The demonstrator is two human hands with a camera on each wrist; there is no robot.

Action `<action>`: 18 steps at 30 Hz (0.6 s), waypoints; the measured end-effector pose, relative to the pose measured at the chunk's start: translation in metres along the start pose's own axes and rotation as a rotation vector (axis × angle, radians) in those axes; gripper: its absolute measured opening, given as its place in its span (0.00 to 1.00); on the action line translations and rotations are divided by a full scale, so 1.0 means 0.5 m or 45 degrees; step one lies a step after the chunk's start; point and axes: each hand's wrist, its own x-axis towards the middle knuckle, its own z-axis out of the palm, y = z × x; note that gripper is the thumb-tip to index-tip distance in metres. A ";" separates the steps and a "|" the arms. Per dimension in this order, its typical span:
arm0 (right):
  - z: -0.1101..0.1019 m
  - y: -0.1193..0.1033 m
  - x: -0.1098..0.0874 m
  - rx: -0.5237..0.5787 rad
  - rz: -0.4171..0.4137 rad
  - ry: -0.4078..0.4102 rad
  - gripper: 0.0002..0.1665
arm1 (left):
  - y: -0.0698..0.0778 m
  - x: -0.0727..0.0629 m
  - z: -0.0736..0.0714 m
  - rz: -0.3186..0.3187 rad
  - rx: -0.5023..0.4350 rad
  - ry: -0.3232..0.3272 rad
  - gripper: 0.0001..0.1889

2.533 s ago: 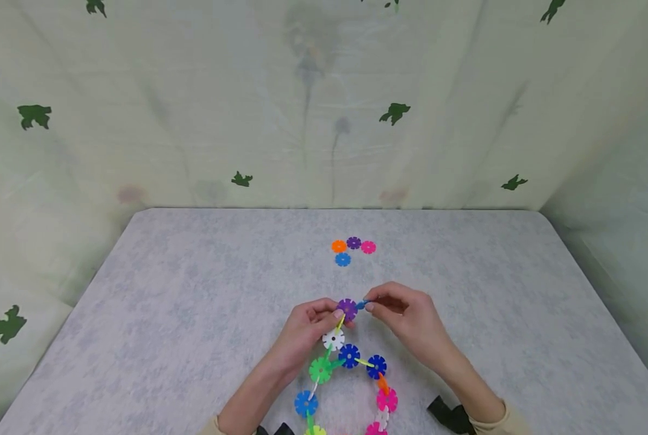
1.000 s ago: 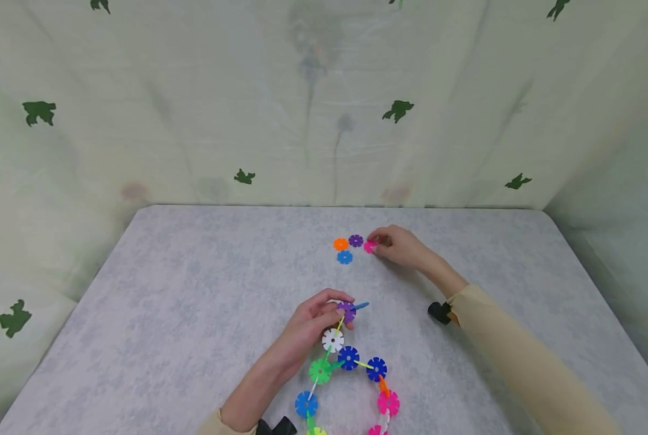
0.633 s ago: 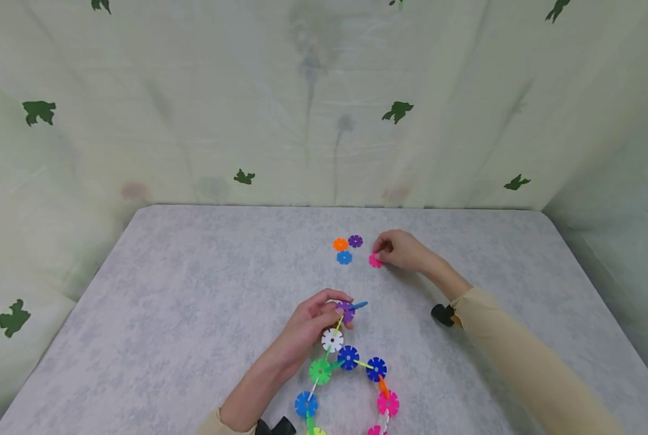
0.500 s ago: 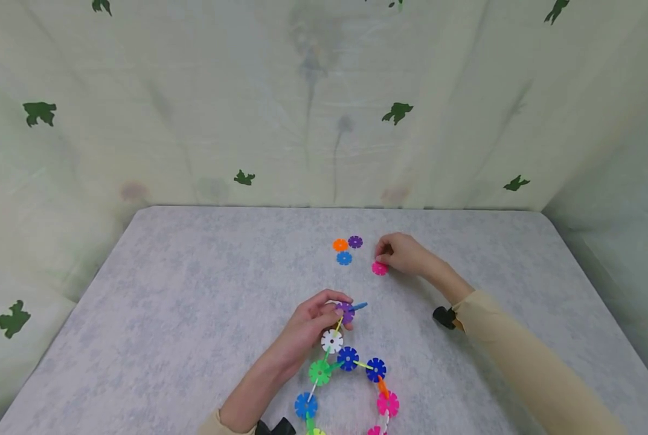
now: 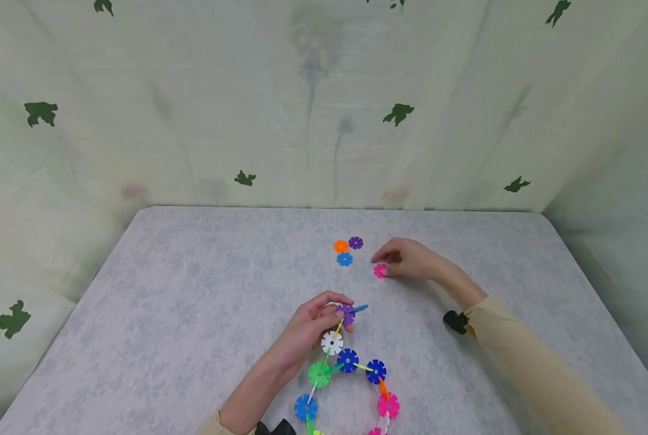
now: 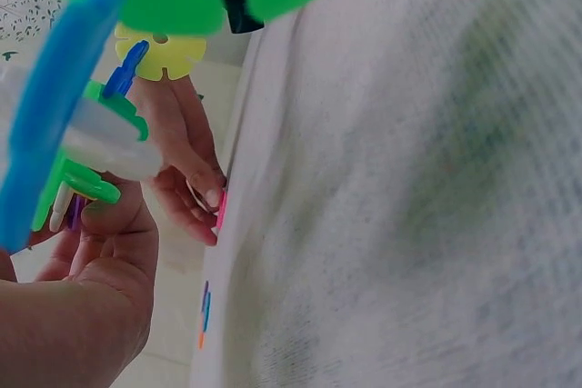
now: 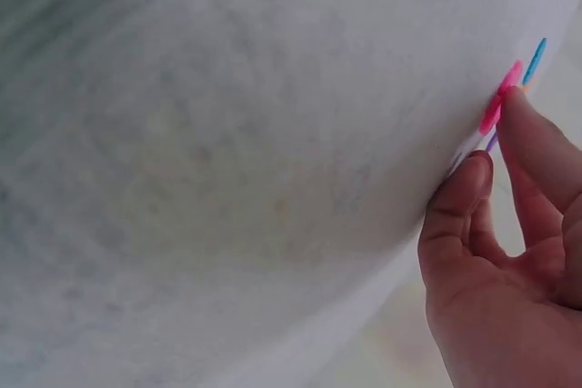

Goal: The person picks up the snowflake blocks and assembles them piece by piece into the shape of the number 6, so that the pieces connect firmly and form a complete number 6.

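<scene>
My left hand (image 5: 313, 323) pinches a purple notched interlocking disc (image 5: 347, 314) between thumb and fingers. A blue disc (image 5: 359, 309), seen edge-on, sticks out of its right side. From the purple disc a linked chain runs down through a white disc (image 5: 331, 343) and a green disc (image 5: 319, 374) into a ring of coloured discs. Farther back, my right hand (image 5: 410, 260) has its thumb on a loose pink disc (image 5: 380, 270) at the table surface. Its index fingertip (image 7: 477, 170) is apart from that disc, as the right wrist view shows.
Three loose discs lie beyond the hands: orange (image 5: 340, 246), purple (image 5: 356, 243) and light blue (image 5: 345, 259). The grey table (image 5: 193, 290) ends at a pale curtain (image 5: 193, 121) with green leaf shapes. The ring's near part runs out of the head view.
The right hand left the blue disc on the chain, reached the pink disc and slid it towards me, away from the other loose discs. Its index finger has since lifted off. The left hand kept its hold.
</scene>
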 end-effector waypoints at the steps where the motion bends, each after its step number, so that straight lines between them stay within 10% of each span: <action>1: -0.001 0.002 -0.002 0.006 -0.006 -0.006 0.17 | 0.000 0.000 0.000 0.000 0.000 0.000 0.13; 18: 0.020 -0.026 -0.053 -0.008 0.046 0.126 0.07 | 0.000 -0.001 0.000 -0.003 -0.011 0.004 0.13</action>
